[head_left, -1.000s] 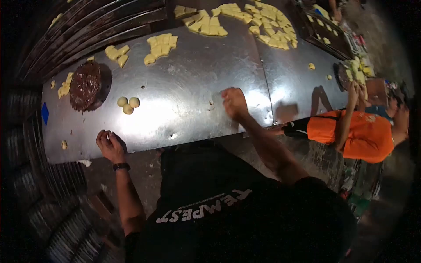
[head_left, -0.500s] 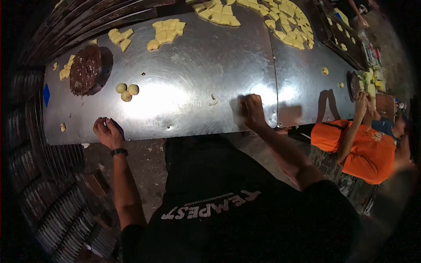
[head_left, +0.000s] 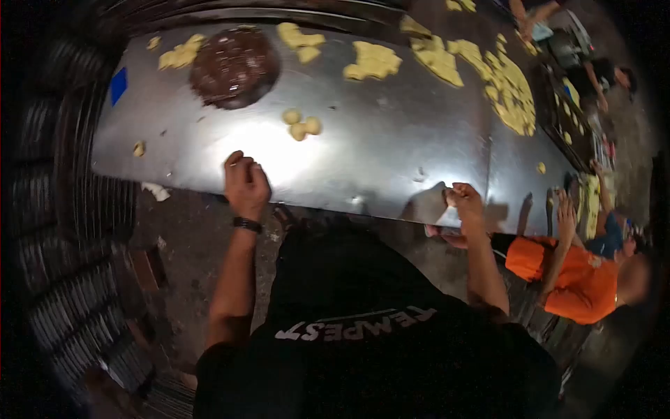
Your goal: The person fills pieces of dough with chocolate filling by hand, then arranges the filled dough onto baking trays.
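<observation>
My left hand [head_left: 246,183] rests on the near edge of the steel table [head_left: 377,140], fingers curled, a dark band on the wrist. My right hand [head_left: 464,199] is a closed fist at the same edge, farther right; nothing shows in it. Three small dough balls [head_left: 301,126] lie together just beyond my left hand. A round mound of brown chocolate paste [head_left: 234,66] sits at the far left of the table.
Yellow dough pieces [head_left: 506,84] spread over the far right of the table, and a cluster [head_left: 373,61] lies at the back. A person in an orange shirt [head_left: 565,276] works at my right. Stacked dark trays [head_left: 63,293] stand at left.
My right hand pulled back from the table's middle to its near edge. My left hand stayed at the edge. The view swung left, so the table now tilts across the frame.
</observation>
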